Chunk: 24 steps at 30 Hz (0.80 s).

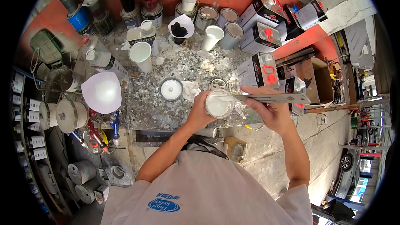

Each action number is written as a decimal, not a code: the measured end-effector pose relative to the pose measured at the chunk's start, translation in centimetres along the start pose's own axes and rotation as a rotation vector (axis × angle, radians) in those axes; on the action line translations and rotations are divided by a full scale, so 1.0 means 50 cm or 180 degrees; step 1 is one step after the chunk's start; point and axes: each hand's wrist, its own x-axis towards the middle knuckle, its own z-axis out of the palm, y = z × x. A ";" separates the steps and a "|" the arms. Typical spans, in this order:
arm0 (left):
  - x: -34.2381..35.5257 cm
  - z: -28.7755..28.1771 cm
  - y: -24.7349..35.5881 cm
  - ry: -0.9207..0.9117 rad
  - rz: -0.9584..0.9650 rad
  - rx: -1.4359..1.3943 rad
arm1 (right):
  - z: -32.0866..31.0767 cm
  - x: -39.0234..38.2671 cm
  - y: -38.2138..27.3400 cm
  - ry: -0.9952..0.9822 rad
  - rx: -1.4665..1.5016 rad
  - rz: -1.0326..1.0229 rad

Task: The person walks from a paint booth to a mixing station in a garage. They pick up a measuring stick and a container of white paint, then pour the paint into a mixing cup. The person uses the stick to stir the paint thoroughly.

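My left hand (198, 111) is wrapped round the side of a round cup of white paint (219, 110) at the bench's near edge. In my right hand (271, 111) is a long flat metal mixing stick (283, 98), gripped between thumb and fingers. It lies nearly level, and its left end reaches over the cup's rim into the white paint. Just beyond the cup sits a small round tin (218, 84). A round container with white contents (171, 89) stands to its left, with a crumpled white tissue (191, 89) between them.
The paint-spattered bench (146, 100) carries white cups (141, 56) and a row of paint cans (207, 16) at the back. Metal solvent cans with red caps (266, 70) line the right. A paper-topped cup (101, 93) and spray guns (96, 135) are at the left.
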 end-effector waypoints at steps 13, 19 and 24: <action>-0.002 -0.009 0.006 0.0063 0.0025 0.0143 | 0.024 -0.008 -0.010 0.0253 0.0253 0.0358; 0.008 -0.001 0.006 0.0161 -0.0033 -0.0226 | 0.064 -0.020 0.028 0.0221 0.0471 0.0646; 0.006 -0.010 0.012 0.0334 0.0061 0.0157 | 0.065 -0.034 -0.009 0.0823 0.0762 0.0802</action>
